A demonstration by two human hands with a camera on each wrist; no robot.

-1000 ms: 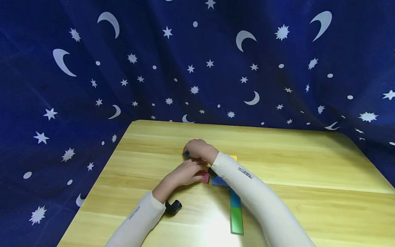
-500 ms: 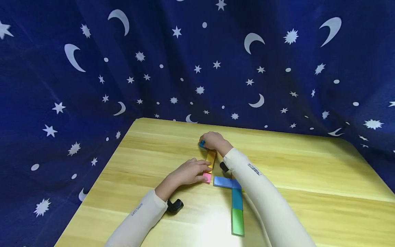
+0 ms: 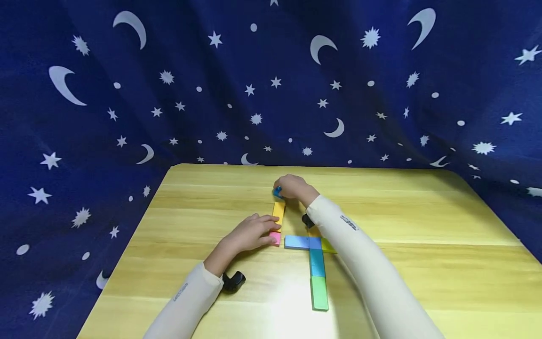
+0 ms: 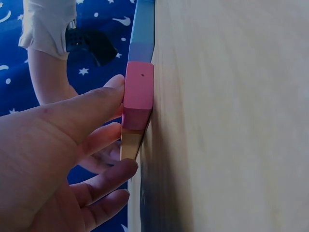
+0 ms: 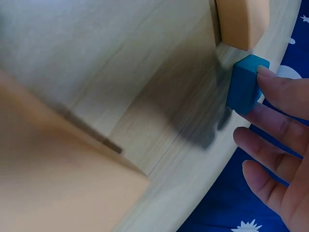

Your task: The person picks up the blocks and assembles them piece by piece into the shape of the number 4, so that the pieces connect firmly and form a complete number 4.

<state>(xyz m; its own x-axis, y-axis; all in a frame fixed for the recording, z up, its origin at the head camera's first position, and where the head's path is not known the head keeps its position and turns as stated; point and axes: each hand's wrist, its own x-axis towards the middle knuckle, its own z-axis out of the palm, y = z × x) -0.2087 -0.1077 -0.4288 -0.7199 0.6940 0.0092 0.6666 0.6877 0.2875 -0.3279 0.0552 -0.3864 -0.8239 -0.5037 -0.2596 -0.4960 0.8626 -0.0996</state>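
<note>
My right hand (image 3: 294,187) pinches a small blue block (image 3: 277,192) between thumb and index finger, just past the far end of an orange block (image 3: 278,209). In the right wrist view that blue block (image 5: 244,86) is close to the orange block's end (image 5: 244,21); whether it touches the table is unclear. A pink block (image 3: 275,238) lies in line at the orange block's near end. My left hand (image 3: 251,234) rests beside this row, its fingers loosely extended on the orange block and its thumb at the pink block (image 4: 139,87).
Right of the row lies a cross of blocks: light blue (image 3: 297,242), teal (image 3: 316,262), green (image 3: 319,294), yellow (image 3: 329,246) and orange (image 3: 314,232), partly hidden by the right sleeve. A starry curtain (image 3: 237,66) hangs behind the wooden table (image 3: 220,183).
My right hand has moved away from beside my left hand to the row's far end, carrying the blue block and uncovering the orange block. The left hand stays near the pink block.
</note>
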